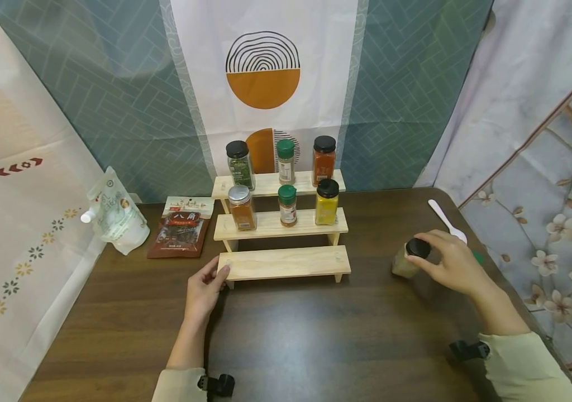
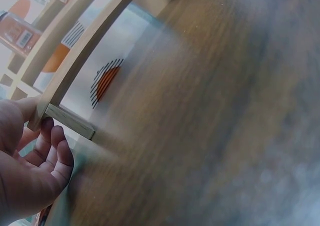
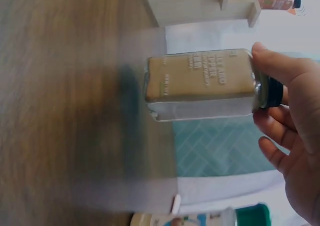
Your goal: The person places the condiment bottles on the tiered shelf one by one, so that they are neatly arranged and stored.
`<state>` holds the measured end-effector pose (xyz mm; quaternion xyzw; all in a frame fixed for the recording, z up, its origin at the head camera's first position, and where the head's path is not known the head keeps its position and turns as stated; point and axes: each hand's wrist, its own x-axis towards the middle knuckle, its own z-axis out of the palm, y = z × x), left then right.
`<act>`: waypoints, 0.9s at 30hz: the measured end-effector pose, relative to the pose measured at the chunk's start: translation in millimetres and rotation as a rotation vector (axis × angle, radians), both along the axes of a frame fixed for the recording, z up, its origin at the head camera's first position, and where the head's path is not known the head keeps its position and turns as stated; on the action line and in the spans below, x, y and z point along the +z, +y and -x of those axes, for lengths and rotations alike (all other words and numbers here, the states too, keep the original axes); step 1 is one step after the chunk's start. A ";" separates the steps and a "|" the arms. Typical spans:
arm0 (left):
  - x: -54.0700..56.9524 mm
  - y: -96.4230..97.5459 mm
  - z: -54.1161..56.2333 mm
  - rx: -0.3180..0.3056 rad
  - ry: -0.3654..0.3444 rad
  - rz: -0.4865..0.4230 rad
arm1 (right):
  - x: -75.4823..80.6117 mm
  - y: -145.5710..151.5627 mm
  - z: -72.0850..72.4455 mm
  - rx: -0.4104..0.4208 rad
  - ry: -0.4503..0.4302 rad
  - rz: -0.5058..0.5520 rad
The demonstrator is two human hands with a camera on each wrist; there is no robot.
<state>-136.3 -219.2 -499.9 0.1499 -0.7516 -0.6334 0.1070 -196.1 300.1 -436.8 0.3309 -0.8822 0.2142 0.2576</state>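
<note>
My left hand (image 1: 203,290) pinches the left end of the lowest board of a three-step wooden rack (image 1: 286,263), thumb on top and fingers curled below. In the left wrist view the same hand (image 2: 35,161) grips the board's corner. Over the table's right side, my right hand (image 1: 454,261) holds a spice jar (image 1: 404,264) of tan powder by its black-lidded top. The right wrist view shows the square glass jar (image 3: 200,78) between thumb and fingers; whether its base touches the table I cannot tell. Nothing stands on the lowest board.
The middle step bears an orange-brown jar (image 1: 243,209), a small green-lidded jar (image 1: 288,206) and a yellow jar (image 1: 327,204). Three more jars stand on top. At left are a white pouch (image 1: 120,215) and a star-anise packet (image 1: 180,229). A white spoon (image 1: 447,219) lies behind my right hand.
</note>
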 end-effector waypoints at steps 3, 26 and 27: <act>-0.7 -0.2 0.5 0.003 0.004 0.001 | 4.7 -7.5 1.3 0.004 0.010 0.032; -0.9 -2.4 -0.1 -0.013 -0.018 -0.006 | 40.8 -78.9 10.0 0.089 -0.061 0.086; -0.9 -2.1 -0.2 -0.012 -0.013 -0.006 | 41.5 -83.0 10.0 0.098 -0.065 0.089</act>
